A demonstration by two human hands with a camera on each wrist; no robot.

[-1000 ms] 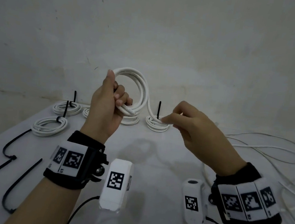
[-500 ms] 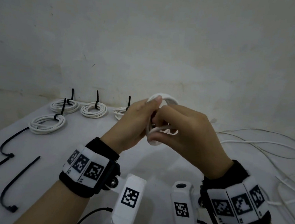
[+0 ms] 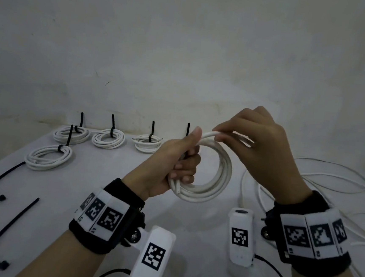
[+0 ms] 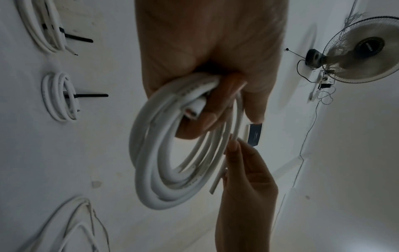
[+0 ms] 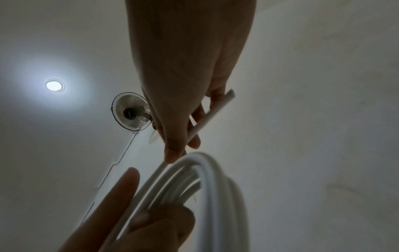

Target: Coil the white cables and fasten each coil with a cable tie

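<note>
Step in hand, as judged: the last turn of the coil (image 3: 205, 173) is being closed, with the free cable end (image 3: 214, 134) to be laid alongside the other turns before a tie is applied. For a tidy result the end is best tucked under the left thumb, so that all turns are clamped at one place. The turns should be kept flat and of equal diameter. The stiff cable is likely to spring open if the clamp is relaxed. A loose black cable tie (image 3: 9, 231) is then to be fetched from the left side of the table (image 3: 99, 175); this is best done by the right hand, with the coil left in the left.

Left hand (image 3: 168, 165): grip closed. The fingers are curled through the coil and round the bundled turns, with the thumb extended along the top. The other cut end is seen under the fingertips in the left wrist view.

Right hand (image 3: 262, 149): narrow pinch grip. The free end is held between the thumb and fingertips just beside the left thumb; in the right wrist view a short length is seen projecting past the fingers.

The coil is held upright in the air above the table, between the two hands. Four tied coils (image 3: 108, 138) lie at the far left of the table, and a fifth is largely hidden behind the left hand. Loose white cables (image 3: 331, 186) lie at the right.
</note>
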